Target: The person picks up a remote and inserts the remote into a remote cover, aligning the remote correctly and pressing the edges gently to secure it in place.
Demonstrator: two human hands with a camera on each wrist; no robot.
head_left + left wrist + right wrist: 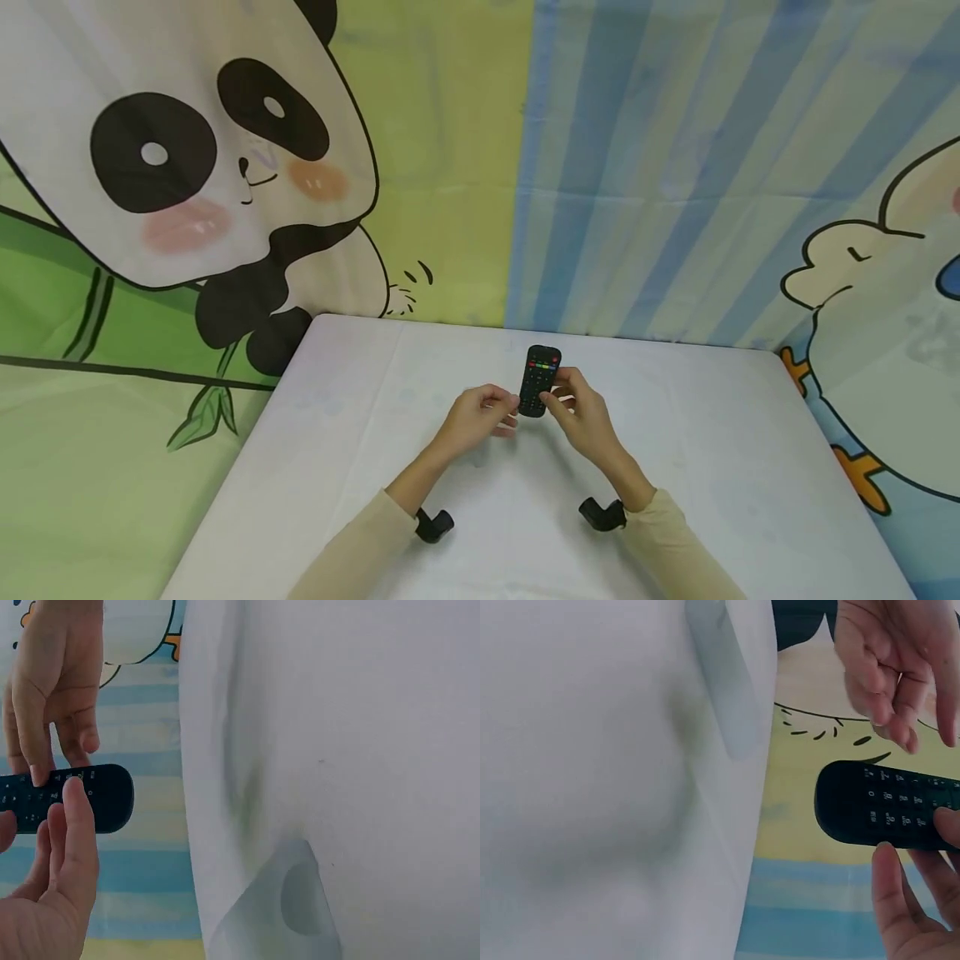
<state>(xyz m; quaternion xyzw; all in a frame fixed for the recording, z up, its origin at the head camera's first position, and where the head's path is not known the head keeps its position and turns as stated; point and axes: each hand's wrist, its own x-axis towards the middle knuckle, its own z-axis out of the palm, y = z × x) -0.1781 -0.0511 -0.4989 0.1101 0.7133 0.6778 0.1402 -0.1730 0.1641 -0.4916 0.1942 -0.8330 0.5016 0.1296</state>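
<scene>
A black remote control [538, 379] with small coloured buttons near its top is held up over the table, tilted slightly, its button side toward me. My right hand [592, 423] grips its right edge, thumb on the buttons and fingers behind. Close by the remote's lower left edge is my left hand [471, 421], its fingers loosely bent. In the right wrist view the left hand [889, 667] has a small gap between its fingertips and the remote [847, 802]. From the left wrist, the left hand's fingers [77, 817] overlap the remote in view.
A white-covered table [420, 358] stretches under both arms. Behind it hangs a printed cloth with a panda [225, 150] and blue stripes. Black wrist-worn devices [435, 527] stick out inward at both wrists, by beige sleeves [360, 542].
</scene>
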